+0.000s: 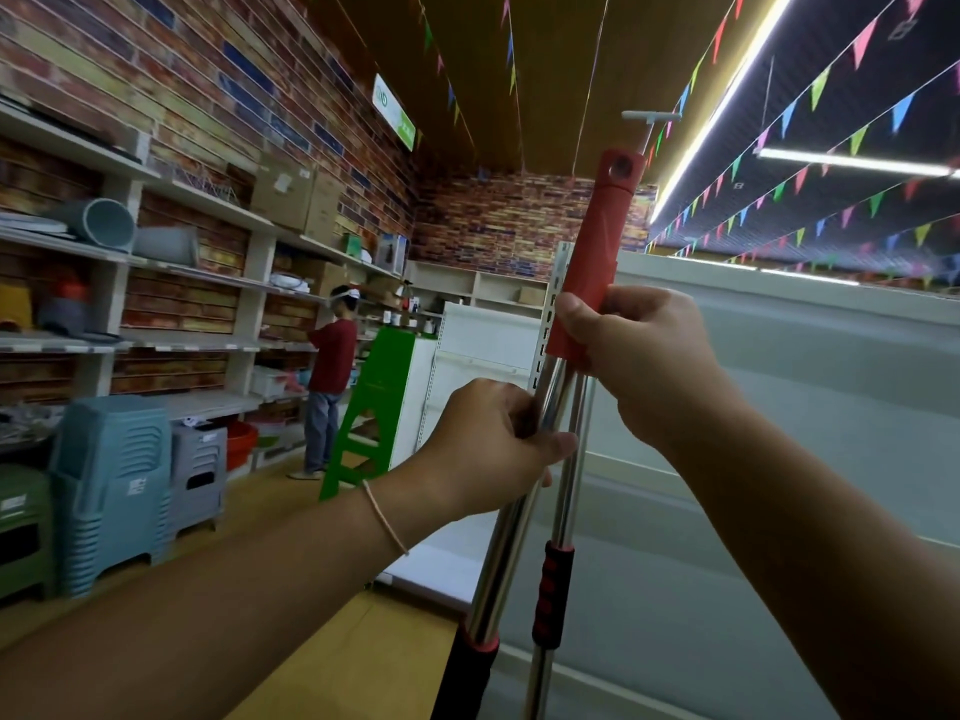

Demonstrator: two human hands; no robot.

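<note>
A person's two bare arms reach forward in a shop aisle, holding long cleaning-tool poles upright. The landmark here is the red handle [592, 262], a plastic sleeve with a round hole at its top end, standing just right of the middle of the view.

The right hand [644, 361] grasps the lower part of the red handle, with the thumb pressed on its front and the fingers curled round behind it. Straight below the red handle runs a thick shiny metal pole [501, 553]. The left hand [488, 449] grips this pole a little below the handle, fingers and thumb wrapped round it. A thin cord bracelet [384, 517] circles the left wrist. Far below the handle, the thick pole ends in a black grip [467, 672].

Just right of the thick pole, a thinner metal pole [569, 491] stands beside it. Its top is hidden behind the right hand, so whether that hand holds it too cannot be told. It carries a red and black grip [553, 597] well below the handle.

Behind the red handle stands a white shelf unit [779, 407]. To the left of the handle are a green stepladder [374, 407], a person in a red shirt [330, 366] facing wall shelves, and, further left, stacked plastic stools [111, 485]. Above and to the right of the handle hang strings of coloured flags [821, 85].
</note>
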